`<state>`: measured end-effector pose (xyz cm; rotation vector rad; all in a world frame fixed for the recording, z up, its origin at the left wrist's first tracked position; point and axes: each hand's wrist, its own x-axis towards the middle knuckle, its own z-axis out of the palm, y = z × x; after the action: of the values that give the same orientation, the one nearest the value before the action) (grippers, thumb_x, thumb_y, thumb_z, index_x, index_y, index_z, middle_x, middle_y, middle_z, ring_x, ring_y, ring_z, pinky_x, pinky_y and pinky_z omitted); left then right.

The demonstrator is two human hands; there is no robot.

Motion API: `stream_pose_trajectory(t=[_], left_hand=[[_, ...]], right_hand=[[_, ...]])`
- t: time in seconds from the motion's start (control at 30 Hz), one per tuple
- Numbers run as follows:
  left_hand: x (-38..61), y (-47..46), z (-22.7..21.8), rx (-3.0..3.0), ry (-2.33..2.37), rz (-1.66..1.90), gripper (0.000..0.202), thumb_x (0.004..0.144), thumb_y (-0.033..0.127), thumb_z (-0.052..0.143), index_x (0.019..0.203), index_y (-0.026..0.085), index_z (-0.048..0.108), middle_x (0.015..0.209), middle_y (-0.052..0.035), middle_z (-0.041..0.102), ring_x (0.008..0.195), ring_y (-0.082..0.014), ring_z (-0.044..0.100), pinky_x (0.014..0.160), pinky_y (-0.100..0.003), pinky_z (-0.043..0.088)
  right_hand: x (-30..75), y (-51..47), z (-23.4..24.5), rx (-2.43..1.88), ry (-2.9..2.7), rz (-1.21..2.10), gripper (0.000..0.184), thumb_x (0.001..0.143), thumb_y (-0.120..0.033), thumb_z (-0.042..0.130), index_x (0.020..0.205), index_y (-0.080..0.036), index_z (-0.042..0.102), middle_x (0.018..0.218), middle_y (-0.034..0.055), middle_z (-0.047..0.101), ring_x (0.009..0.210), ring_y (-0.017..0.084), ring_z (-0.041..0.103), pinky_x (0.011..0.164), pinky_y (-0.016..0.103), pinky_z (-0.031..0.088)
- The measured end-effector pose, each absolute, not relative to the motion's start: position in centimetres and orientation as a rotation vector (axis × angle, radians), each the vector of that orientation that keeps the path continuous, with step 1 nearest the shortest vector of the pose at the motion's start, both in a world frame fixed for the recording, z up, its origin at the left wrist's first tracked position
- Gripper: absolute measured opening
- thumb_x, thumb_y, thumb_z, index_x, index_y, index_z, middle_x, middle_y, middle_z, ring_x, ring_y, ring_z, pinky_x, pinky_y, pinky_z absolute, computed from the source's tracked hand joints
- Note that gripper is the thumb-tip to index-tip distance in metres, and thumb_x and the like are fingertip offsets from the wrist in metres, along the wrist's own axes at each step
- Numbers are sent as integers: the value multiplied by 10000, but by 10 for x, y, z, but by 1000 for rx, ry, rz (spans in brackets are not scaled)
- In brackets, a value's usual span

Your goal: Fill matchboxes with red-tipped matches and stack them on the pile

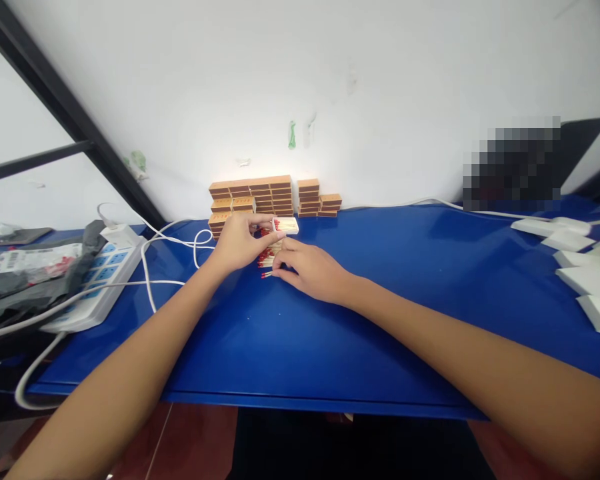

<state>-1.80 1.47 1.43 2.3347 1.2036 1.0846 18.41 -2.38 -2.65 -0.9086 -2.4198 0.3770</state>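
Note:
My left hand (239,241) grips a small white matchbox tray (292,229) between thumb and fingers. Matches (284,223) with red heads lie inside that tray. Just below it, a pile of loose red-headed matches (267,259) rests on the blue table, partly covered by both hands. My right hand (311,268) is closed in a pinch at the pile's near right side. A couple of matches (267,275) poke out to the left from its fingertips.
Stacked matchboxes (275,193) stand against the wall, with a smaller stack (309,198) beside them. A power strip (100,280) with white cables and grey plastic packaging (35,267) lie left on the blue table (380,347). Several white trays (590,280) sit far right.

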Motion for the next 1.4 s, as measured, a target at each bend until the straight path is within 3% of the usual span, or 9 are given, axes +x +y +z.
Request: stream_pose_trajectory(t=[0.37, 0.57, 0.87, 1.4], left_hand=[[-23, 19, 13, 2408, 1233, 1058, 317, 873, 471, 803, 998, 183, 849, 858, -68, 793, 735, -213, 682, 667, -321, 512], [-20, 15, 16, 2392, 1188, 1014, 358, 847, 497, 832, 1036, 194, 863, 910, -72, 817, 828, -247, 736, 750, -335, 565], [-16, 9, 18, 2308, 1142, 943, 462, 813, 500, 865, 1155, 189, 855, 1148, -113, 826, 1002, -295, 775, 897, -397, 611], [-16, 10, 19, 2302, 1186, 992, 466, 850, 553, 820, 1117, 173, 852, 1003, -97, 830, 891, -263, 748, 789, -353, 578]], right_hand=[[194, -29, -10, -1014, -2467, 346, 140, 1081, -267, 562, 1026, -179, 656, 1154, 90, 638, 835, 181, 603, 749, 321, 421], [212, -11, 1, -1157, -2173, 160, 101, 1067, -260, 562, 1043, -195, 635, 1103, 78, 614, 904, 211, 594, 767, 323, 402], [216, -5, -6, -1184, -2164, 78, 104, 1062, -240, 550, 1044, -199, 644, 1086, 79, 603, 891, 213, 587, 731, 318, 374], [207, -19, -4, -995, -2142, 204, 70, 1019, -212, 563, 1014, -194, 631, 1040, 65, 640, 848, 186, 573, 753, 311, 385]])
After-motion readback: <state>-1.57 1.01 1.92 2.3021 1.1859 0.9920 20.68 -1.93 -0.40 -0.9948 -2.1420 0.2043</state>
